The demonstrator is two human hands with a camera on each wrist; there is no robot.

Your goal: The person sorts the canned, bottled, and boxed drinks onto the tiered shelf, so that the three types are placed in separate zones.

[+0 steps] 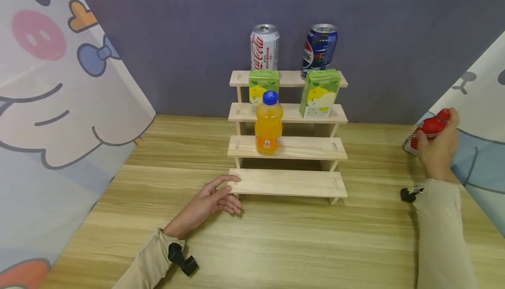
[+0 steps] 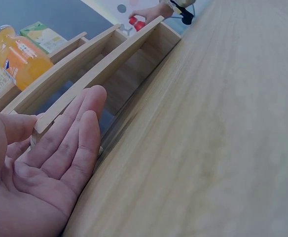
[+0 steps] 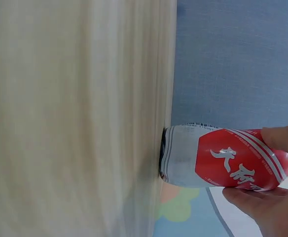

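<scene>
At the far right, my right hand (image 1: 438, 148) grips a red and white bottle (image 3: 228, 158) with a red cap round its upper part. The bottle's base meets the wooden table, or nearly so; it leans a little in the head view. My left hand (image 1: 213, 197) touches the left end of the lowest step of a four-step wooden rack (image 1: 288, 183), its fingers relaxed. In the left wrist view the fingers (image 2: 67, 138) lie loosely along the rack's end. An orange drink bottle (image 1: 269, 126) with a blue cap stands on the second step from the bottom, at left.
Two green juice cartons (image 1: 321, 94) stand on the third step. On the top step are a white Coca-Cola can (image 1: 264, 48) and a dark blue Pepsi can (image 1: 320, 50). Grey fabric (image 1: 189, 52) rises behind the table (image 1: 296, 245), and printed cloth (image 1: 71, 118) borders both sides.
</scene>
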